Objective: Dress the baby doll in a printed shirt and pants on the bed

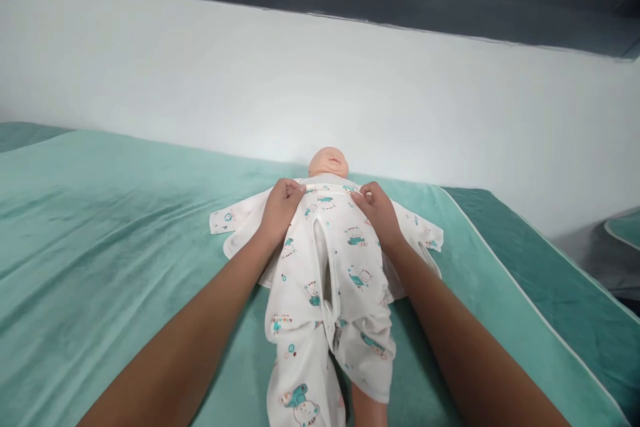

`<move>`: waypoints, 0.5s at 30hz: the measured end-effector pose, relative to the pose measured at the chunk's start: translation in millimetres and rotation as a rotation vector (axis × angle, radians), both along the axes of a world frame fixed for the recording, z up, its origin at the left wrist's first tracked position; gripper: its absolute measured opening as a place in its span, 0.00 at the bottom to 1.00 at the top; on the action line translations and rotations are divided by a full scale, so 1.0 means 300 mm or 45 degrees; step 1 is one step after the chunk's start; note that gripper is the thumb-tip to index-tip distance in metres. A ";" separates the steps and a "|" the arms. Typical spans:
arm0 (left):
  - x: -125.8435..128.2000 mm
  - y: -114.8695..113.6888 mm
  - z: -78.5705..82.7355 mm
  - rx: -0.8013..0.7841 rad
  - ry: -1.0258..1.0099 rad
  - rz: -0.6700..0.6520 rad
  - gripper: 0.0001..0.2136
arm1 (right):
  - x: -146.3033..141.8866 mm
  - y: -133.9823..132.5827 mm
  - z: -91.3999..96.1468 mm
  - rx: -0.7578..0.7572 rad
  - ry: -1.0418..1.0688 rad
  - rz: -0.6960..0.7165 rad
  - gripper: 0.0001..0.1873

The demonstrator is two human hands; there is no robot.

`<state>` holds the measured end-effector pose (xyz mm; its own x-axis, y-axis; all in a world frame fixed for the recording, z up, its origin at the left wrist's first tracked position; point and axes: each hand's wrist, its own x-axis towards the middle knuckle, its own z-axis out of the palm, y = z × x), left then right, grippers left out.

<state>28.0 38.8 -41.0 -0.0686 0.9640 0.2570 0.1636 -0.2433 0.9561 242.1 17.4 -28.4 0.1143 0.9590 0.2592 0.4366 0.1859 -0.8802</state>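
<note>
A baby doll [329, 163] lies on its back on a teal blanket [100, 247], head away from me. It wears a white romper [345, 267] printed with small teal animals, and the front is parted down the middle. My left hand [281, 207] pinches the left side of the romper's collar near the doll's shoulder. On the other side, my right hand [379, 209] pinches the collar's right edge. Both hands have their fingers curled on the fabric. One bare doll leg [367, 410] shows below the right trouser leg.
The blanket covers a wide bed against a white wall [320, 80]. A darker green strip [545, 293] runs along the bed's right edge, with a drop beyond it. Another teal-covered surface [625, 227] shows at the far right.
</note>
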 end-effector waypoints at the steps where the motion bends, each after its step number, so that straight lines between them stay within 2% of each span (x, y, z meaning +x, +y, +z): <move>1: -0.003 0.004 -0.002 -0.025 -0.045 -0.031 0.12 | -0.001 0.007 -0.004 -0.010 0.040 -0.013 0.15; 3: -0.026 -0.003 0.007 -0.062 -0.047 -0.129 0.14 | 0.007 0.011 -0.010 0.021 0.050 -0.003 0.15; 7: -0.115 -0.039 0.051 -0.200 0.119 -0.441 0.18 | 0.039 0.010 -0.021 0.256 -0.062 0.171 0.13; 9: -0.153 -0.052 0.064 -0.272 0.182 -0.576 0.19 | 0.051 0.013 -0.028 0.343 -0.119 0.196 0.13; 11: -0.166 -0.059 0.062 -0.203 0.187 -0.558 0.18 | 0.057 0.013 -0.035 0.355 -0.174 0.159 0.12; 15: -0.122 -0.061 0.034 0.167 0.095 -0.303 0.13 | 0.058 0.004 -0.043 0.297 -0.144 0.141 0.12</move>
<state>-8.5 20.4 -30.7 0.1791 0.9088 0.3768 0.1557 -0.4043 0.9013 259.3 18.7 -41.4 -0.0297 0.8768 0.4799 0.4953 0.4299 -0.7549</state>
